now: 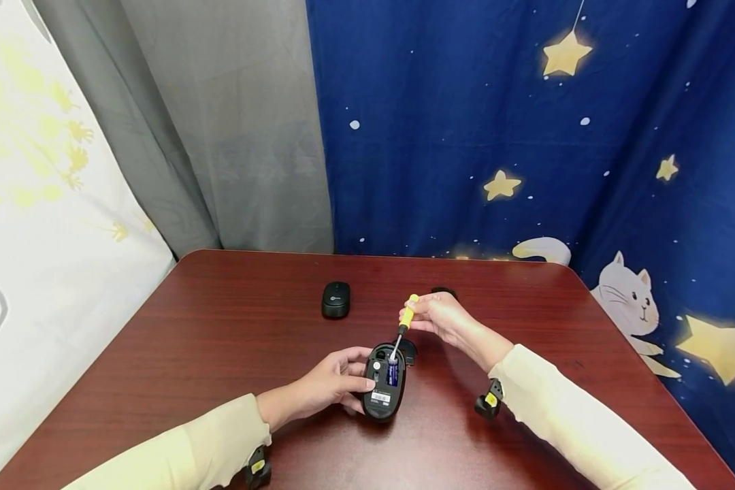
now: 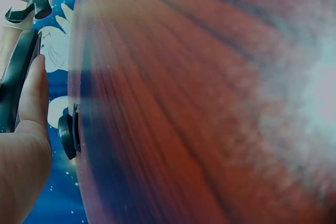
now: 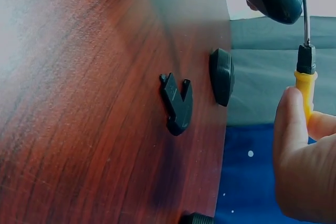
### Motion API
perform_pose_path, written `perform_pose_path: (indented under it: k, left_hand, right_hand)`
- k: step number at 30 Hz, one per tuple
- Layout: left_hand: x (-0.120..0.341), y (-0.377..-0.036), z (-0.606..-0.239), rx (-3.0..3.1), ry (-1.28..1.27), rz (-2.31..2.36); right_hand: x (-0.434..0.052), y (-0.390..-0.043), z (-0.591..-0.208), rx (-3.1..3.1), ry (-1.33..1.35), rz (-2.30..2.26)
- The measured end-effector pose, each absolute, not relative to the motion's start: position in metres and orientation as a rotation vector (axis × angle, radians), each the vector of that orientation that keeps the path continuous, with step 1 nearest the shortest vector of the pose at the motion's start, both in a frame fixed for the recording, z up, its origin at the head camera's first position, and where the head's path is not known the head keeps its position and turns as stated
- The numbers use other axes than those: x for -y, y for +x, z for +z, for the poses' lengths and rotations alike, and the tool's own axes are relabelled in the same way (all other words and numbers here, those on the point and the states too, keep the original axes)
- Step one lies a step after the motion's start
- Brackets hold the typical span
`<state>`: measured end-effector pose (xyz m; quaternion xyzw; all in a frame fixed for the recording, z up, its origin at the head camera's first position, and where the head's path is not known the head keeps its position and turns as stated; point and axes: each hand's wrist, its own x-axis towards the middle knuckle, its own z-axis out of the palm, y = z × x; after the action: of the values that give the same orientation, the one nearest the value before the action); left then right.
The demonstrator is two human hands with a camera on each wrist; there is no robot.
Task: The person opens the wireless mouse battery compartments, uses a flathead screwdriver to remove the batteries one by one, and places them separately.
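My left hand (image 1: 324, 382) grips a black computer mouse (image 1: 380, 405) above the table, its underside turned up and thumb across its edge. The battery bay lies uncovered, and a dark blue battery (image 1: 393, 373) sits in it. In my right hand (image 1: 446, 317) is a small screwdriver (image 1: 408, 312) with a yellow handle, pinched between thumb and fingers. Its metal shaft slants down, the tip right at the upper end of the battery. A black battery cover (image 3: 176, 106) lies on the table, partly hidden behind the mouse in the head view.
A second black mouse (image 1: 335, 299) stands farther back on the reddish-brown table (image 1: 245, 306). Behind my right hand another dark object (image 1: 444, 291) is mostly hidden. Grey and blue star-patterned curtains (image 1: 435, 136) hang along the table's far edge.
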<state>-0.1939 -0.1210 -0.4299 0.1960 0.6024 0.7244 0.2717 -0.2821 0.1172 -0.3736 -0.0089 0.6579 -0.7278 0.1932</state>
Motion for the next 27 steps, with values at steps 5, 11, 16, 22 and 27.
perform_pose_path:
  k: [5, 11, 16, 22, 27]
  left_hand:
    - [0.121, -0.194, -0.429, -1.618, 0.522, 1.948]
    - [0.123, -0.195, -0.431, -1.619, 0.507, 1.945]
    - [0.124, -0.196, -0.434, -1.611, 0.516, 1.961]
    - [0.124, -0.197, -0.435, -1.613, 0.526, 1.968]
    - [0.125, -0.196, -0.433, -1.613, 0.52, 1.971]
  right_hand:
    - [-0.118, -0.282, -0.374, -1.822, -0.016, -2.046]
    - [-0.118, -0.28, -0.371, -1.811, -0.053, -2.084]
    - [-0.119, -0.278, -0.366, -1.789, -0.119, -2.128]
    - [-0.123, -0.276, -0.357, -1.772, -0.178, -2.176]
    - [-0.131, -0.277, -0.351, -1.769, -0.201, -2.201]
